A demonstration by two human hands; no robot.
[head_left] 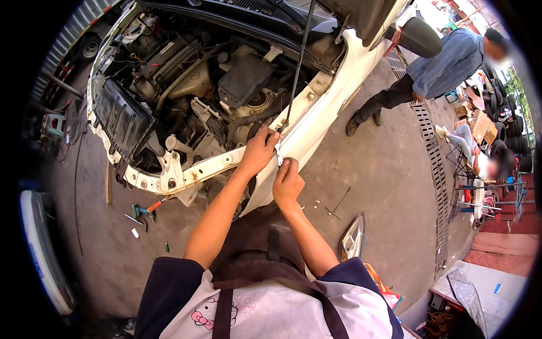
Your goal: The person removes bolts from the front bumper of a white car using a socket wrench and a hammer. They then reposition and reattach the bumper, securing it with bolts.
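Observation:
A white car [316, 121] stands with its hood up and front bumper off, engine bay [214, 85] exposed. My left hand [258, 151] rests on the white front frame near the fender edge, fingers curled over it. My right hand [288, 181] sits just below and to the right, closed on a small silver wrench [279, 155] that points up between the two hands at the fender's front corner. The hood prop rod [299, 62] rises just above my hands.
A headlamp unit [353, 237] lies on the concrete by my right side. Screwdrivers and small tools [148, 210] lie under the car's front. A T-shaped tool [337, 204] is on the ground. Another person [435, 68] stands at the right beside the car; a drain grate [437, 169] runs past.

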